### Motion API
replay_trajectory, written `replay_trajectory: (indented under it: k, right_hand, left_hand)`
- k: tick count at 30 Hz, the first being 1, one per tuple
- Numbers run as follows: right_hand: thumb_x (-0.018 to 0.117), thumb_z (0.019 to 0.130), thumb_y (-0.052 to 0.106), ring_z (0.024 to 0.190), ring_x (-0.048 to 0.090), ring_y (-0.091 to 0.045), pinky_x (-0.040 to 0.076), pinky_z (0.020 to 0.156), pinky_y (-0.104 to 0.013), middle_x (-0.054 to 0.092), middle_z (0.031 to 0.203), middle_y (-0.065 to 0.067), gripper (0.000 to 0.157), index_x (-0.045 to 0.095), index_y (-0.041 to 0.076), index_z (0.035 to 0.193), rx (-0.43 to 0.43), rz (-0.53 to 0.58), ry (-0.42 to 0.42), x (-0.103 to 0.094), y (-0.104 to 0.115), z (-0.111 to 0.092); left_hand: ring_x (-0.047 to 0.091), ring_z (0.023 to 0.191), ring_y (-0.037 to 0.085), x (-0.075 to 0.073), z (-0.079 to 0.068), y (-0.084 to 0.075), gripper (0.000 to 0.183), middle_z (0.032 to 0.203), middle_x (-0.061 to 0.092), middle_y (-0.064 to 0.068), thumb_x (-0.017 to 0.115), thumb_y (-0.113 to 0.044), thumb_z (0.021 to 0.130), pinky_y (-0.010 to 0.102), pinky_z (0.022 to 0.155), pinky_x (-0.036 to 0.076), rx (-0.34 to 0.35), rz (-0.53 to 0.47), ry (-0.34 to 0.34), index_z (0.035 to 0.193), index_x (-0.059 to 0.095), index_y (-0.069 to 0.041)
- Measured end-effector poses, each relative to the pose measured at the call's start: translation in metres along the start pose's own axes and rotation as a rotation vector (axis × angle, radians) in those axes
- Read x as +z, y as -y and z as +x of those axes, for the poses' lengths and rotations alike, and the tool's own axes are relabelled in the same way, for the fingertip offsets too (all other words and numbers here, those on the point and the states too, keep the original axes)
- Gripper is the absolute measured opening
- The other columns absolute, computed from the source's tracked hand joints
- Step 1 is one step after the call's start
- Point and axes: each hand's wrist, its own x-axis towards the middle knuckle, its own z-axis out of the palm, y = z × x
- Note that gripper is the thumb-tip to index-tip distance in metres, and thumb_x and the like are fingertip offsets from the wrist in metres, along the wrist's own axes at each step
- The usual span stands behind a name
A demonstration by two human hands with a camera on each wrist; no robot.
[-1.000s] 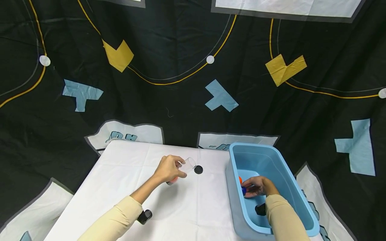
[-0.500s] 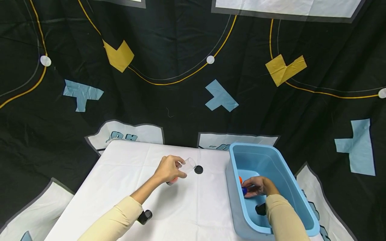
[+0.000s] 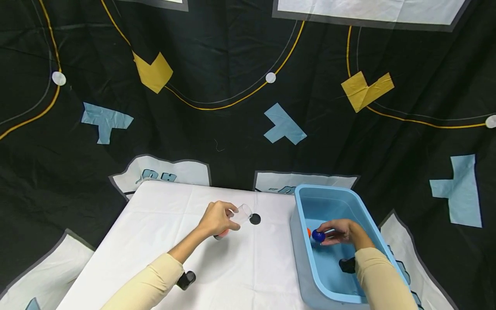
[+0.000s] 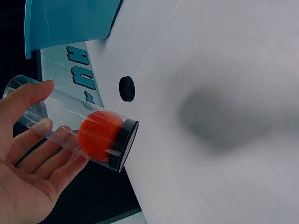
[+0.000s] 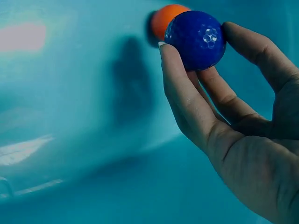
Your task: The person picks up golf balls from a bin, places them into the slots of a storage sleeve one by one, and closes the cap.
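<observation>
My left hand holds a clear plastic tube above the white table, fingers and thumb around its side. The tube is tilted, its open end up toward the right in the head view. An orange-red ball rests inside against the black cap at its lower end. Inside the blue bin, my right hand pinches a dark blue dimpled golf ball between thumb and fingertips. An orange ball lies behind it in the bin, partly hidden by the blue one.
The light blue bin stands at the table's right side, its walls around my right hand. A loose black round cap lies on the white table near the tube. A black printed cloth hangs behind the table.
My right hand has lifted the blue golf ball slightly and shifted a little right, away from the bin's left wall. The left hand and tube stay in place.
</observation>
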Motion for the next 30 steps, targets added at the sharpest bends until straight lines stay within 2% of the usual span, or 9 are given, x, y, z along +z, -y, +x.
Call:
replay_trajectory:
  k: [5,8,10,14,17,20,25,30]
  right_hand:
    - [0.064,0.097,0.012,0.092,0.076,-0.031,0.058,0.09,-0.037,0.059,0.122,-0.031,0.058,0.036,-0.012,0.141,-0.083,-0.074,0.026,-0.005,0.027,-0.025]
    - [0.062,0.098,0.015,0.092,0.075,-0.028,0.058,0.091,-0.037,0.055,0.129,-0.032,0.061,0.032,-0.013,0.144,-0.15,-0.122,0.043,-0.005,0.045,-0.039]
    - [0.061,0.099,0.017,0.094,0.074,-0.025,0.059,0.09,-0.037,0.053,0.131,-0.031,0.057,0.036,-0.013,0.142,-0.197,-0.143,0.055,-0.003,0.058,-0.048]
    - [0.062,0.101,0.02,0.096,0.072,-0.023,0.059,0.09,-0.039,0.058,0.127,-0.023,0.04,0.055,-0.008,0.128,-0.287,-0.187,0.067,0.008,0.081,-0.064]
    - [0.062,0.101,0.021,0.099,0.073,-0.023,0.059,0.091,-0.04,0.061,0.123,-0.02,0.033,0.062,-0.004,0.122,-0.342,-0.223,0.084,0.021,0.094,-0.073]
    - [0.062,0.101,0.021,0.103,0.072,-0.025,0.057,0.095,-0.042,0.06,0.126,-0.023,0.036,0.059,-0.006,0.125,-0.377,-0.251,0.112,0.038,0.105,-0.078]
    - [0.064,0.099,0.019,0.105,0.072,-0.029,0.055,0.096,-0.046,0.057,0.133,-0.03,0.044,0.054,-0.009,0.132,-0.391,-0.266,0.111,0.073,0.116,-0.077]
    - [0.07,0.094,0.016,0.101,0.073,-0.031,0.056,0.094,-0.047,0.062,0.128,-0.028,0.038,0.062,-0.008,0.123,-0.405,-0.271,0.08,0.11,0.12,-0.072]
  left_hand:
    - [0.071,0.082,0.016,0.001,0.0,-0.001,0.04,0.089,0.077,0.009,0.094,-0.014,0.062,0.037,0.079,0.058,0.004,0.004,0.0,0.099,0.079,-0.009]
    - [0.072,0.083,0.017,0.003,0.001,-0.002,0.041,0.09,0.078,0.01,0.094,-0.015,0.062,0.038,0.08,0.058,0.008,0.006,0.005,0.1,0.079,-0.009]
    - [0.072,0.083,0.017,0.003,0.001,-0.002,0.041,0.089,0.077,0.008,0.094,-0.016,0.062,0.038,0.08,0.058,0.011,0.011,0.004,0.099,0.079,-0.009]
    - [0.071,0.083,0.016,0.005,0.002,-0.004,0.039,0.086,0.077,0.004,0.094,-0.017,0.061,0.037,0.079,0.058,0.013,0.017,0.0,0.097,0.079,-0.012]
    - [0.072,0.084,0.016,0.006,0.003,-0.005,0.039,0.086,0.077,0.003,0.094,-0.017,0.061,0.037,0.08,0.058,0.013,0.017,0.007,0.097,0.079,-0.013]
    - [0.072,0.084,0.016,0.007,0.003,-0.007,0.039,0.088,0.078,0.007,0.093,-0.017,0.062,0.037,0.08,0.057,0.024,0.018,0.021,0.098,0.079,-0.013]
    - [0.069,0.08,0.014,0.01,0.004,-0.01,0.039,0.086,0.077,0.005,0.093,-0.019,0.062,0.035,0.077,0.057,0.045,0.018,0.03,0.097,0.079,-0.012]
    - [0.067,0.078,0.011,0.013,0.004,-0.014,0.039,0.083,0.076,0.002,0.094,-0.019,0.061,0.032,0.076,0.056,0.037,0.007,0.03,0.097,0.079,-0.013]
